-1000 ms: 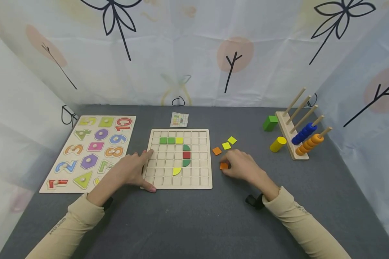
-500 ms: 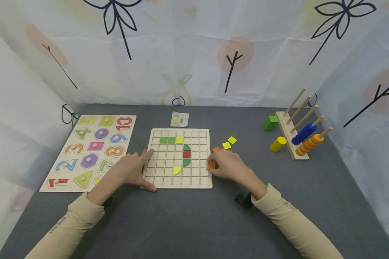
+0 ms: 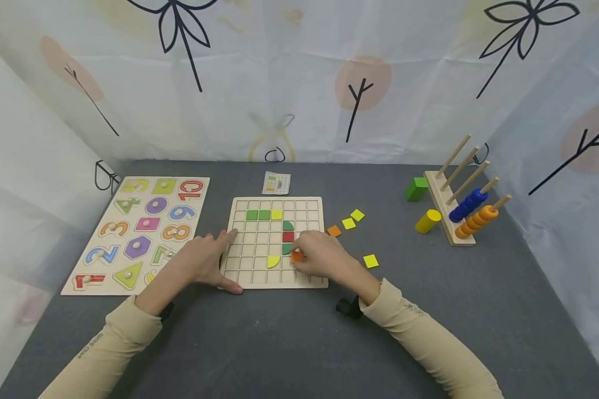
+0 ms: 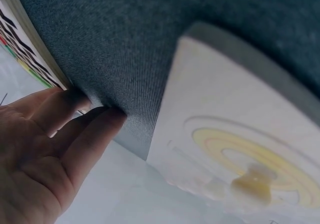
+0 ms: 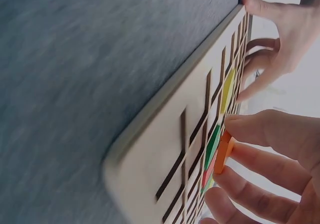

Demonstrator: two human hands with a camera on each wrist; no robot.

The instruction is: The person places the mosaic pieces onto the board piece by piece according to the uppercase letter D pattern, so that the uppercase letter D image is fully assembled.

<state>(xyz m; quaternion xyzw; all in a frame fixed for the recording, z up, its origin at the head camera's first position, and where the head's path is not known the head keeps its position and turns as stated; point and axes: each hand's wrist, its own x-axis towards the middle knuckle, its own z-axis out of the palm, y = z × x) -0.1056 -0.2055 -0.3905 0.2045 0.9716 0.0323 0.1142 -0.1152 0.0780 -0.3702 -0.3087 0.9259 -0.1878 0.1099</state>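
Observation:
A wooden grid board (image 3: 247,277) lies on the dark table. My left hand (image 3: 204,260) rests along its left side, thumb at the front left corner and fingertips at the rim. Over the board's right half, my right hand (image 3: 324,256) pinches an orange square tile (image 5: 224,153) between thumb and fingers, close above the cells. Beside that tile are a yellow quarter-circle (image 3: 273,261), a red square (image 3: 288,237) and two green quarter-circles, the lower one (image 3: 287,249) partly covered by the hand. Two green squares and a yellow square (image 3: 277,214) form a row farther back.
Loose tiles lie to the board's right: an orange one (image 3: 334,231) and several yellow ones (image 3: 371,261). A small pattern card (image 3: 276,183) is behind the board. The number puzzle (image 3: 147,226) stands left; a peg stacker (image 3: 451,224), green block (image 3: 416,189) and yellow cylinder (image 3: 427,221) stand right.
My right hand has carried the orange tile leftward from the table to over the board. A yellow tile formerly hidden by that hand now shows. The left hand stays in place.

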